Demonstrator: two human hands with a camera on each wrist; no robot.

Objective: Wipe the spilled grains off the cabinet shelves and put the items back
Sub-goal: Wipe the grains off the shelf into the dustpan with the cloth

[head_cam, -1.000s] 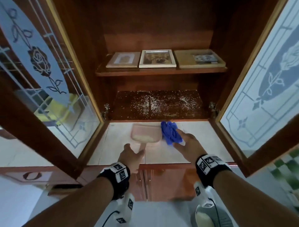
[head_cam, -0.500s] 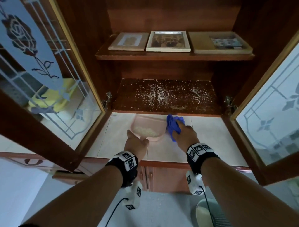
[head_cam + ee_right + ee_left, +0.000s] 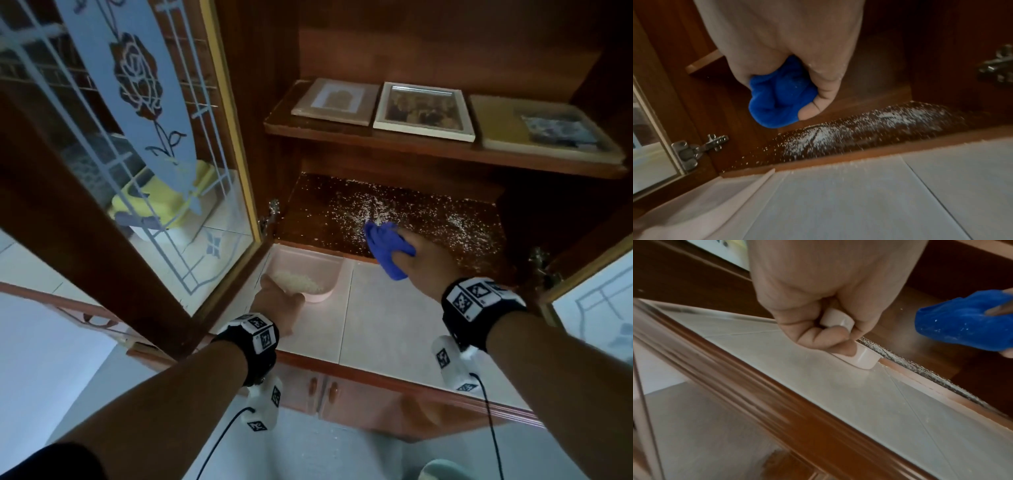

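White grains (image 3: 373,212) lie scattered over the dark lower shelf (image 3: 308,219) of the open cabinet, also seen as a pale band of grains (image 3: 838,134). My right hand (image 3: 416,255) grips a bunched blue cloth (image 3: 387,245) over the shelf's front middle; the blue cloth (image 3: 777,100) is dusted with white specks. My left hand (image 3: 279,301) holds the handle (image 3: 836,320) of a pink dustpan (image 3: 308,265), which sits on the tiled counter against the shelf edge with a heap of grains (image 3: 298,282) in it.
Three picture frames (image 3: 423,109) lie flat on the upper shelf (image 3: 376,140). Glass doors stand open on the left (image 3: 137,137) and right (image 3: 596,301). Metal hinges (image 3: 694,151) flank the shelf opening. A tiled counter (image 3: 387,329) runs in front, with lower cupboard doors (image 3: 322,390) below.
My right hand has carried the cloth from the counter beside the dustpan up onto the lower shelf. The dustpan has slid left, against the shelf edge. The head view has shifted left.
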